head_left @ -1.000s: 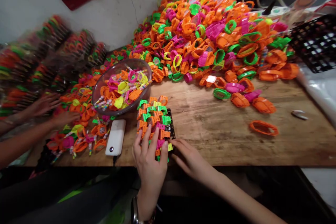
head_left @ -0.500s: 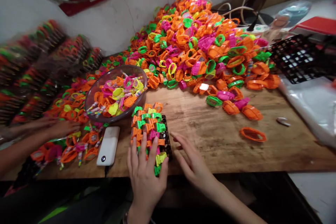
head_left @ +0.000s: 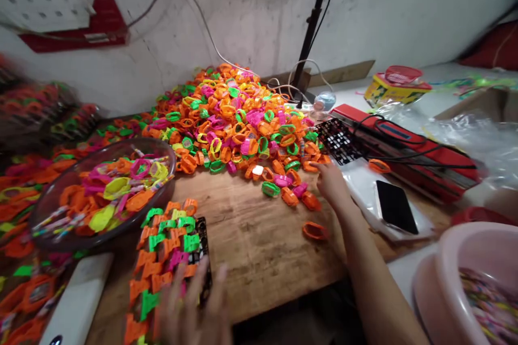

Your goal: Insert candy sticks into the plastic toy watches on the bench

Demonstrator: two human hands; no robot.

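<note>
My left hand, blurred and partly cut off by the bottom edge, lies with fingers spread over a black grid tray. Rows of orange, green, pink and yellow toy watches are fixed on this tray. Stretched out to the right, my right hand has a finger extended at the right edge of a large pile of toy watches. Its fingertips are at or close to an orange toy watch; contact is unclear. A loose orange toy watch rests on the wood nearer me.
A bowl of toy watches and a white power bank are at left. At right are another black grid, a red sealing machine, a phone on plastic bags and a pink basin.
The view has swung right. My right hand has left the tray's side and reached out to the pile's right edge. My left hand stays at the tray.
</note>
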